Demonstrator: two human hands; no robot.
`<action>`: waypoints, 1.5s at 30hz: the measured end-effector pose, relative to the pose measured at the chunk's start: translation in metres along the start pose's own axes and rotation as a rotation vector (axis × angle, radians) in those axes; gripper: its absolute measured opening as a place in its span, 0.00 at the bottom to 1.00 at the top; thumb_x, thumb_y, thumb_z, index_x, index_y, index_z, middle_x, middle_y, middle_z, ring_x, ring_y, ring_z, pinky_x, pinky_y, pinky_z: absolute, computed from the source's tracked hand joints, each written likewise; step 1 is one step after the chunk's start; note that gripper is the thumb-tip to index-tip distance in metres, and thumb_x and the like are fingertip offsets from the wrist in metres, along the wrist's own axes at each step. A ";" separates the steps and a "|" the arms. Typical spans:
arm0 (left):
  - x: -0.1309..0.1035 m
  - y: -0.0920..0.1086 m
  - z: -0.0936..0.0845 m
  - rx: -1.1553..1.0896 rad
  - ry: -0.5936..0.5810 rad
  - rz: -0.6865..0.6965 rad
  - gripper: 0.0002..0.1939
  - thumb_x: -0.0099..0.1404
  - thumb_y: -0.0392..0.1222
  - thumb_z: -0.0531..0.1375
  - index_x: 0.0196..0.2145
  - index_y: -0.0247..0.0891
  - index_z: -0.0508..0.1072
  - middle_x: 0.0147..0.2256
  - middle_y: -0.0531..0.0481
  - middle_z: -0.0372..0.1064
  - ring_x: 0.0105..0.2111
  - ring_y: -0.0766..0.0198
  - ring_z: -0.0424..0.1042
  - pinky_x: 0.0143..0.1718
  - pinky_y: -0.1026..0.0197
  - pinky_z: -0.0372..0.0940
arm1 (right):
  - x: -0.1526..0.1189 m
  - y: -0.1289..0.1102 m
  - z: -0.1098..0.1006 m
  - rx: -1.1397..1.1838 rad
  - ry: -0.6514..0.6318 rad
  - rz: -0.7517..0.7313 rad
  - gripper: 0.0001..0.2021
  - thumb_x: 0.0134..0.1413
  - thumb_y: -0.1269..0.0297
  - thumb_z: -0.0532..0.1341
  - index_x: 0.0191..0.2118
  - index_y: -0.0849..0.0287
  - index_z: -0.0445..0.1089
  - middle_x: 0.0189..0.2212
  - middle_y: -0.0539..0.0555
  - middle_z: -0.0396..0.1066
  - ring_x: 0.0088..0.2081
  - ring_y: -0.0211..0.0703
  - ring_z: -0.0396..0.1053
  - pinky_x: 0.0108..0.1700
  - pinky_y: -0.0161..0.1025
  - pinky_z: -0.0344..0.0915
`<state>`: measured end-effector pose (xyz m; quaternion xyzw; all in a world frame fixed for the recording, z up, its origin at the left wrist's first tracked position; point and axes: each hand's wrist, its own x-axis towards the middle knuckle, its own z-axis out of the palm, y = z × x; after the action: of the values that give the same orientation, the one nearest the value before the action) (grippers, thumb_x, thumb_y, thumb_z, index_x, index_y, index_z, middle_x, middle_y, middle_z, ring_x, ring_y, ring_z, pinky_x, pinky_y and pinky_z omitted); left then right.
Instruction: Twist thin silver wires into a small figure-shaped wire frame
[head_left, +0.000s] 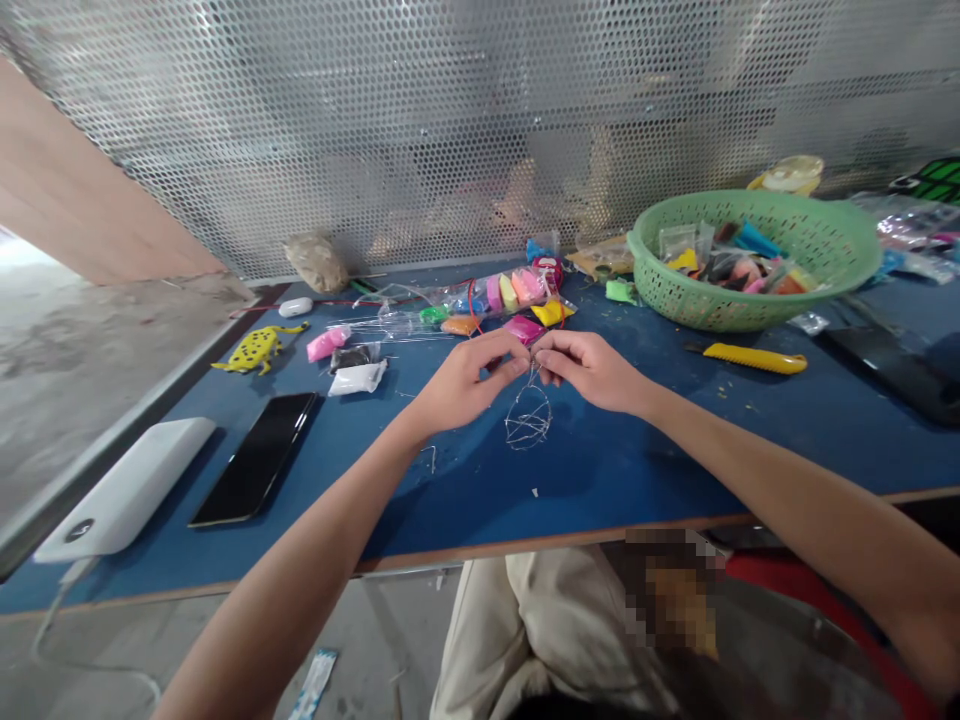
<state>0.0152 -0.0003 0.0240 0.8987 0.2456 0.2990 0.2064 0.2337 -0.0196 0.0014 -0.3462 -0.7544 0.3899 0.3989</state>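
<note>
A thin silver wire frame (529, 420), bent into a rounded cage with crossing strands, hangs just below my fingertips over the blue table. My left hand (474, 378) pinches its twisted upper end from the left. From the right, my right hand (589, 368) pinches the same end, its fingertips almost meeting the left ones. The exact grip point is partly hidden by the fingers. Behind my hands lie a magenta clay packet (523, 328) and a yellow clay packet (553, 312).
At right stands a green basket (697, 300) of packets, with a yellow utility knife (757, 358) before it. A black phone (259, 455), white power bank (135, 480) and yellow spotted toy (257, 350) lie left. Pink, black and white packets (358, 378) sit nearer. Perforated metal (450, 130) backs the table.
</note>
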 end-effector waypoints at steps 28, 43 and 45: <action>-0.004 -0.007 0.022 0.449 0.491 -0.005 0.08 0.68 0.47 0.63 0.42 0.47 0.81 0.39 0.52 0.81 0.37 0.61 0.79 0.41 0.55 0.71 | 0.001 0.004 0.012 0.109 0.336 -0.002 0.12 0.62 0.55 0.62 0.36 0.61 0.73 0.30 0.56 0.78 0.29 0.40 0.75 0.33 0.40 0.74; -0.004 -0.001 0.022 0.746 0.548 0.160 0.13 0.68 0.42 0.63 0.50 0.47 0.78 0.45 0.52 0.80 0.40 0.58 0.80 0.40 0.53 0.68 | -0.003 -0.005 0.021 -0.229 0.491 -0.207 0.08 0.66 0.60 0.58 0.38 0.56 0.72 0.30 0.50 0.76 0.31 0.40 0.75 0.37 0.40 0.70; -0.004 0.001 0.021 0.784 0.504 0.184 0.15 0.69 0.42 0.62 0.52 0.47 0.77 0.47 0.51 0.79 0.39 0.58 0.79 0.40 0.53 0.68 | -0.003 -0.006 0.021 -0.280 0.504 -0.234 0.08 0.67 0.61 0.57 0.39 0.56 0.71 0.31 0.51 0.76 0.32 0.40 0.75 0.38 0.40 0.70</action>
<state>0.0261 -0.0075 0.0072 0.8262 0.3017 0.4097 -0.2420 0.2161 -0.0314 -0.0027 -0.3941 -0.7127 0.1355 0.5642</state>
